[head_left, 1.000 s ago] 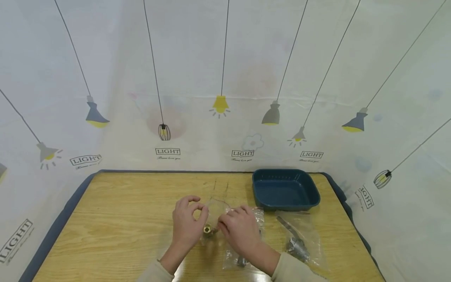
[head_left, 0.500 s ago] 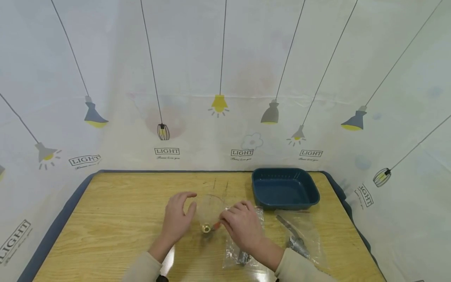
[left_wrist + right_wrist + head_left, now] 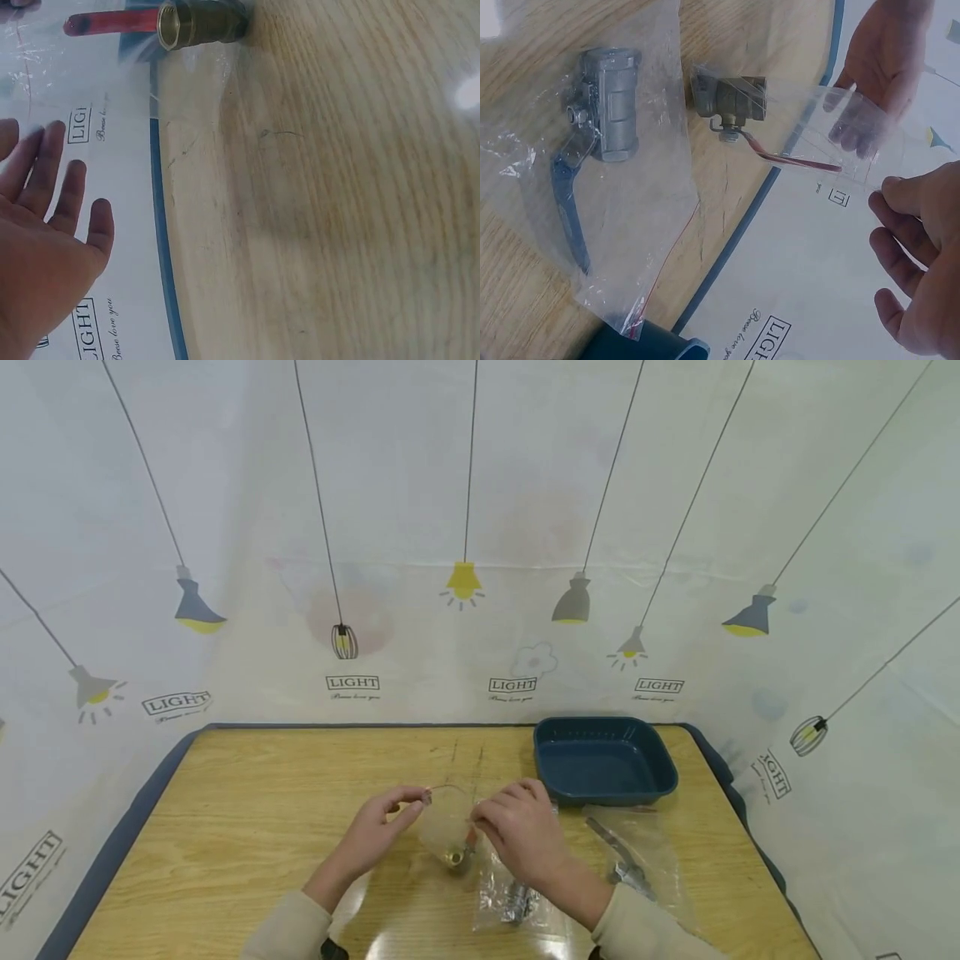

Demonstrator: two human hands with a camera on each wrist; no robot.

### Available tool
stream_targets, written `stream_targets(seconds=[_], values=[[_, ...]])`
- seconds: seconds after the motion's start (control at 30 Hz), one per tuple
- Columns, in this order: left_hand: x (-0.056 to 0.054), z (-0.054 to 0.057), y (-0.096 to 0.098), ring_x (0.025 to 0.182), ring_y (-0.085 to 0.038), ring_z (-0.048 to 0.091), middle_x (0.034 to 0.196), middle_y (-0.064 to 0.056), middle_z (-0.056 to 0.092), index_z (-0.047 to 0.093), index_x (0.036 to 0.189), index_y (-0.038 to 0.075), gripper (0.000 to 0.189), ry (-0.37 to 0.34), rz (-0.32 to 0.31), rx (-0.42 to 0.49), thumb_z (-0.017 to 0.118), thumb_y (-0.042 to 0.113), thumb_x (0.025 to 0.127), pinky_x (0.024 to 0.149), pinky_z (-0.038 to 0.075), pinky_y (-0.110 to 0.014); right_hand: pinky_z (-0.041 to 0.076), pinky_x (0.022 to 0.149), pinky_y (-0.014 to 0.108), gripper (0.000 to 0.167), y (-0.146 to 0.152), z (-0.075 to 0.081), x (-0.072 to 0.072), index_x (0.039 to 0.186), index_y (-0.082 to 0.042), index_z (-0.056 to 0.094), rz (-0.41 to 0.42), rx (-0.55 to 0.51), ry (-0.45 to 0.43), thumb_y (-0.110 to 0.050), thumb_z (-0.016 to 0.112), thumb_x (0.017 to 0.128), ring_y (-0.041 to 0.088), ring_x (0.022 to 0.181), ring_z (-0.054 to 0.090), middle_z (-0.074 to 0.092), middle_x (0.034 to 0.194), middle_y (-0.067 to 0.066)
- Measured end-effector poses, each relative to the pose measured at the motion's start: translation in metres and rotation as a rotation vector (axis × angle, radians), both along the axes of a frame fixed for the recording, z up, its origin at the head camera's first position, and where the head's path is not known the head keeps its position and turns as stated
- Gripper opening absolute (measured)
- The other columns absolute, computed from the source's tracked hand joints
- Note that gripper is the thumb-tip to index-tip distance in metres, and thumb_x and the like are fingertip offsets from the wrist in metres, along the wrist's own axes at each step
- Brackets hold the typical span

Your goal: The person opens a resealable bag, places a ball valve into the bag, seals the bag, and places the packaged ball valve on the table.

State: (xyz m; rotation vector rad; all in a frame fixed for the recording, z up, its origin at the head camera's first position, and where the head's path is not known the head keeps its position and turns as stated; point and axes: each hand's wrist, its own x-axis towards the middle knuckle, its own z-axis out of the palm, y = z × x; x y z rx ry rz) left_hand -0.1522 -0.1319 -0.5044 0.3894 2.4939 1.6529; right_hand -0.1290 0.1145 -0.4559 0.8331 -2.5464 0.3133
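A clear zip bag (image 3: 442,831) with a red seal line hangs between my two hands. Inside it lies a brass ball valve (image 3: 742,97) with a red lever (image 3: 795,161); the valve sits low in the bag, over the wooden table. My left hand (image 3: 375,831) pinches one upper corner between thumb and fingertips, its other fingers loosely extended in the left wrist view. At the opposite corner, my right hand (image 3: 525,835) pinches the bag's edge with thumb and forefinger.
Beside my right hand, another zip bag (image 3: 660,150) holding a grey metal valve (image 3: 619,105) with a blue lever lies on the table. Further right is one more bagged valve (image 3: 632,872). A dark blue plastic bin (image 3: 606,793) stands at the back right.
My left hand came off the bag, moved left with fingers spread, then took hold of its upper corner. The bag now stretches between both hands, and the valve has shifted slightly right.
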Motion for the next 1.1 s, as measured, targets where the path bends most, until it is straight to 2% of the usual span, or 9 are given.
stream_targets(seconds=[0.1, 0.27, 0.37, 0.43, 0.57, 0.77, 0.93, 1.1], values=[[0.001, -0.002, 0.0, 0.117, -0.021, 0.058, 0.12, 0.002, 0.067, 0.065, 0.121, 0.017, 0.031, 0.0, -0.023, 0.023, 0.052, 0.035, 0.1, 0.104, 0.038, -0.053, 0.043, 0.094, 0.038, 0.003, 0.003, 0.0, -0.002, 0.086, -0.03, 0.073, -0.001, -0.012, 0.013, -0.027, 0.073, 0.084, 0.007, 0.083, 0.062, 0.073, 0.086, -0.014], [0.001, -0.001, 0.001, 0.114, -0.014, 0.06, 0.118, 0.007, 0.068, 0.06, 0.129, 0.019, 0.036, -0.002, -0.042, 0.047, 0.056, 0.036, 0.098, 0.104, 0.039, -0.05, 0.043, 0.094, 0.038, 0.006, 0.007, 0.001, -0.004, 0.086, -0.031, 0.073, 0.012, -0.011, -0.001, -0.026, 0.074, 0.083, 0.007, 0.084, 0.062, 0.073, 0.085, -0.015], [0.001, -0.001, 0.001, 0.115, -0.015, 0.06, 0.123, 0.005, 0.067, 0.054, 0.137, 0.021, 0.042, 0.033, -0.069, 0.069, 0.058, 0.032, 0.097, 0.103, 0.04, -0.053, 0.042, 0.095, 0.039, 0.008, 0.009, 0.001, -0.006, 0.087, -0.031, 0.073, 0.015, -0.017, -0.016, -0.025, 0.074, 0.084, 0.007, 0.085, 0.062, 0.073, 0.086, -0.015], [0.002, -0.001, 0.001, 0.118, -0.017, 0.06, 0.127, 0.003, 0.065, 0.054, 0.137, 0.022, 0.041, 0.071, -0.087, 0.056, 0.058, 0.029, 0.097, 0.103, 0.04, -0.056, 0.042, 0.095, 0.039, 0.008, 0.01, 0.0, -0.007, 0.087, -0.031, 0.073, 0.014, -0.02, -0.014, -0.025, 0.074, 0.083, 0.007, 0.085, 0.063, 0.073, 0.087, -0.015], [0.004, -0.001, 0.002, 0.12, -0.021, 0.06, 0.126, 0.005, 0.066, 0.063, 0.127, 0.02, 0.032, 0.136, -0.108, -0.018, 0.06, 0.027, 0.096, 0.103, 0.043, -0.057, 0.043, 0.095, 0.039, 0.007, 0.013, -0.001, -0.008, 0.087, -0.03, 0.073, 0.01, -0.031, -0.013, -0.024, 0.074, 0.084, 0.007, 0.085, 0.063, 0.073, 0.086, -0.015], [0.005, 0.006, 0.005, 0.108, -0.009, 0.064, 0.107, 0.016, 0.068, 0.067, 0.107, 0.028, 0.015, 0.206, -0.067, -0.125, 0.066, 0.028, 0.092, 0.098, 0.05, -0.046, 0.043, 0.095, 0.04, 0.007, 0.017, -0.002, -0.011, 0.088, -0.029, 0.073, 0.02, -0.048, -0.039, -0.023, 0.074, 0.084, 0.008, 0.084, 0.063, 0.073, 0.085, -0.014], [0.007, 0.014, 0.006, 0.094, -0.002, 0.064, 0.095, 0.017, 0.067, 0.064, 0.105, 0.026, 0.017, 0.313, -0.017, -0.196, 0.07, 0.02, 0.089, 0.089, 0.053, -0.037, 0.043, 0.094, 0.041, 0.009, 0.021, -0.003, -0.014, 0.089, -0.028, 0.072, 0.053, -0.076, -0.058, -0.022, 0.075, 0.083, 0.007, 0.084, 0.063, 0.073, 0.086, -0.014], [0.011, 0.021, 0.007, 0.09, -0.001, 0.063, 0.09, 0.016, 0.067, 0.063, 0.107, 0.022, 0.025, 0.498, 0.018, -0.312, 0.074, 0.016, 0.085, 0.09, 0.053, -0.039, 0.043, 0.093, 0.041, 0.012, 0.027, -0.004, -0.018, 0.091, -0.027, 0.072, 0.09, -0.094, -0.094, -0.02, 0.075, 0.082, 0.006, 0.084, 0.063, 0.073, 0.087, -0.014]])
